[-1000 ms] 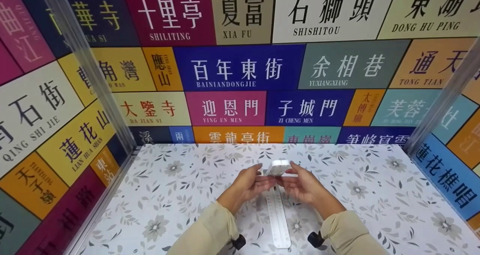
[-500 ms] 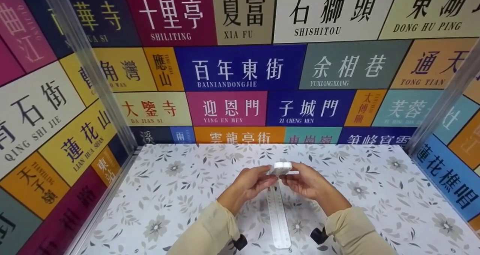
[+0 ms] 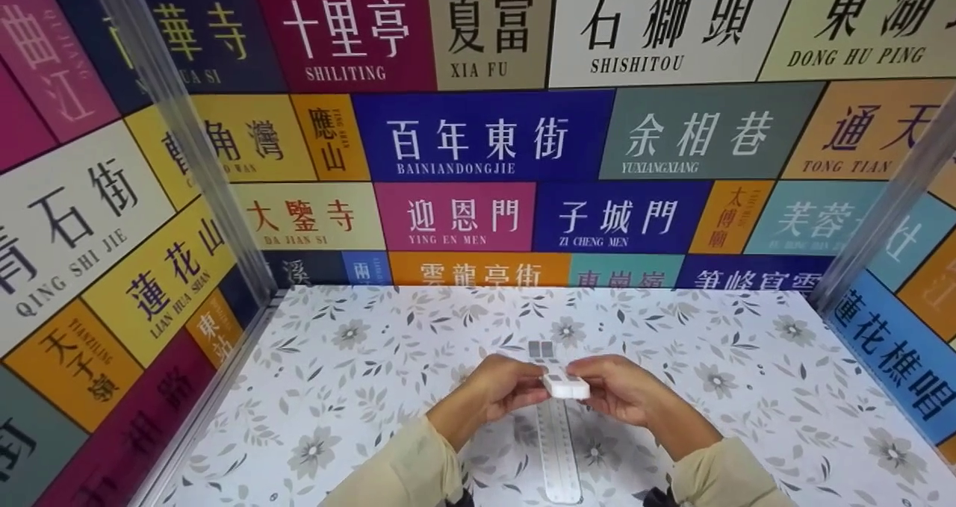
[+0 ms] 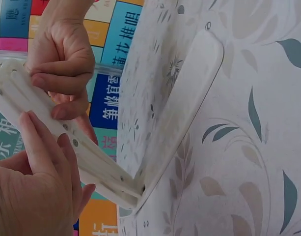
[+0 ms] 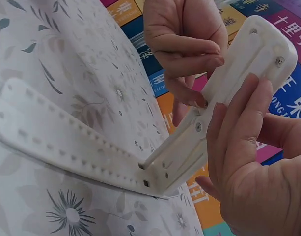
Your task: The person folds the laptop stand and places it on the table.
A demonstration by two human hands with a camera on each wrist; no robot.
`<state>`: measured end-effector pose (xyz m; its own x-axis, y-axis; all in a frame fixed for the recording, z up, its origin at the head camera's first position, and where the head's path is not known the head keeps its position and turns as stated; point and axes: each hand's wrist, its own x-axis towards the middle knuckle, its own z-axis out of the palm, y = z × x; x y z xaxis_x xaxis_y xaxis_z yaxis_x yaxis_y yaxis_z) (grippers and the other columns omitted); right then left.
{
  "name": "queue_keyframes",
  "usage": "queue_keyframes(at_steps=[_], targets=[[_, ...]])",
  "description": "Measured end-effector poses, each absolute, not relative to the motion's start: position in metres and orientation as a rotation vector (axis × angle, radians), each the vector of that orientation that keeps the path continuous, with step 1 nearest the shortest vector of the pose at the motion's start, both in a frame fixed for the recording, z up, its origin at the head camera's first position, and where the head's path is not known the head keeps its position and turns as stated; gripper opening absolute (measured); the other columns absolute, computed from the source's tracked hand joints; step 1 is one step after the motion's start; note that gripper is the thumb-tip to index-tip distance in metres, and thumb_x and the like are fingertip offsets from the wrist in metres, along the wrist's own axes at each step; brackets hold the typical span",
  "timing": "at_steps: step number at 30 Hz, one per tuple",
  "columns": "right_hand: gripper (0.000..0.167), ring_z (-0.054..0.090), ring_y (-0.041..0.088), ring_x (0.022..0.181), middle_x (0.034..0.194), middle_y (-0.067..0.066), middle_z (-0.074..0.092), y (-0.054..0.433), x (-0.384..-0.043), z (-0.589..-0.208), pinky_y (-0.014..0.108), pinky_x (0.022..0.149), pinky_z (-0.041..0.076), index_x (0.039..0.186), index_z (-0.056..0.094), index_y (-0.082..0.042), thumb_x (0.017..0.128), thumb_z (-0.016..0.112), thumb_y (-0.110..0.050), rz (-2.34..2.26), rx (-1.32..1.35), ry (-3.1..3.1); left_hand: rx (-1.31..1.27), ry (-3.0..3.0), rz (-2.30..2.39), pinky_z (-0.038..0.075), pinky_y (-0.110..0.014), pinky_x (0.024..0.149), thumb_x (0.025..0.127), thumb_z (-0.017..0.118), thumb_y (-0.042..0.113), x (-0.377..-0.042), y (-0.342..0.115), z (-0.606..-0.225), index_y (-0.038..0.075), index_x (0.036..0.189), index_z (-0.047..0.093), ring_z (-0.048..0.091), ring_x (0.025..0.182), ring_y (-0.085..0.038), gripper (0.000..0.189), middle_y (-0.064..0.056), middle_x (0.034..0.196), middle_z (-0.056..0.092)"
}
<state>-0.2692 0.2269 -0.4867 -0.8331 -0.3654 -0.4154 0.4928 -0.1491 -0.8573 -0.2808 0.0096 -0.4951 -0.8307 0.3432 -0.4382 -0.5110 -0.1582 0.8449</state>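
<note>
A white plastic folding stand (image 3: 560, 455) lies with its long flat base on the table, running toward the front edge in the head view. Its raised arm (image 5: 189, 132) leans up from a hinge at the base's far end, as the right wrist view shows. Two grey pads (image 3: 541, 349) show behind the head of the stand (image 3: 565, 386). My left hand (image 3: 508, 387) grips the raised upper part from the left, thumb above and fingers beneath. From the right, my right hand (image 3: 616, 391) holds the same part. Fingers partly hide it.
The table (image 3: 358, 402) wears a white cloth with grey flowers and leaves. Behind and at both sides stand walls of coloured panels (image 3: 478, 137) with lettering. Clear upright strips (image 3: 187, 148) mark the left corner and others the right.
Both hands have come lower and closer to me, tipping the stand's upper part forward. The grey pads have come into sight behind it. The base stays on the table.
</note>
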Motion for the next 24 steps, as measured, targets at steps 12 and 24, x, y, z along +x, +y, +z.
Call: queue_keyframes(at_steps=[12,24], targets=[[0.016,0.071,0.006,0.061,0.077,0.003,0.076,0.223,-0.266,-0.487,0.013,0.056,0.055,0.1,0.063,0.002,0.099,0.056,-0.012,-2.029,0.182,1.54,-0.154,1.604,2.033,0.062,-0.029,0.08,0.09,0.068,0.008,-0.279,0.017,-0.5,-0.006,0.108,0.069,0.077,0.084,-0.019,0.022,-0.013,0.091,0.077],[0.019,0.069,0.003,0.057,0.072,0.002,0.073,0.221,-0.269,-0.485,0.009,0.05,0.05,0.09,0.069,-0.002,0.1,0.055,-0.011,-2.06,0.142,1.519,-0.056,1.556,2.154,0.061,-0.026,0.076,0.085,0.067,0.0,-0.285,0.019,-0.505,-0.005,0.093,0.074,0.071,0.078,-0.013,0.011,-0.007,0.082,0.073]])
